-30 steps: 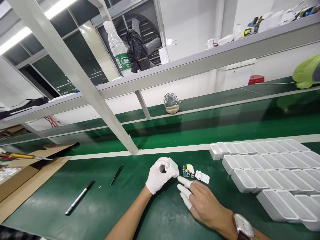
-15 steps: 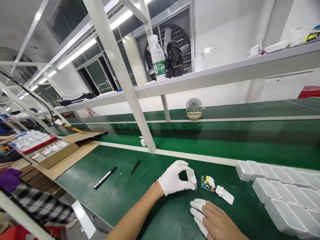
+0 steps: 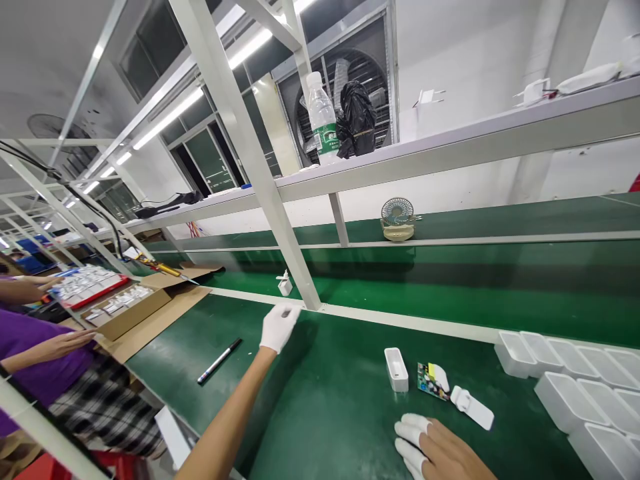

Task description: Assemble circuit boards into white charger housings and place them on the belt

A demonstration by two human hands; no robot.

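My left hand point(image 3: 281, 328), in a white glove, is over the green bench just in front of the pale rail. Its fingers point away from me, and their grip is hidden. Past the rail, beyond its fingertips, stands a small white plug adapter point(image 3: 285, 285). My right hand point(image 3: 440, 450), with white covers on its fingers, rests on the bench with fingers extended and holds nothing. Beyond it sit an open white casing point(image 3: 397, 370), a small circuit board point(image 3: 433, 381) with yellow and white parts, and a white plug cover point(image 3: 472, 407).
White open cases point(image 3: 570, 393) stand in rows at the right. A marker pen point(image 3: 219, 361) lies on the left of the bench. Farther left are a cardboard box point(image 3: 133, 313) and a co-worker in a purple top point(image 3: 45, 353). A small fan point(image 3: 398, 219) stands behind.
My left hand has let go of the white casing, leaving it on the bench, and moved left and away from me. It now covers where the thin black tool lay. My right hand stays low.
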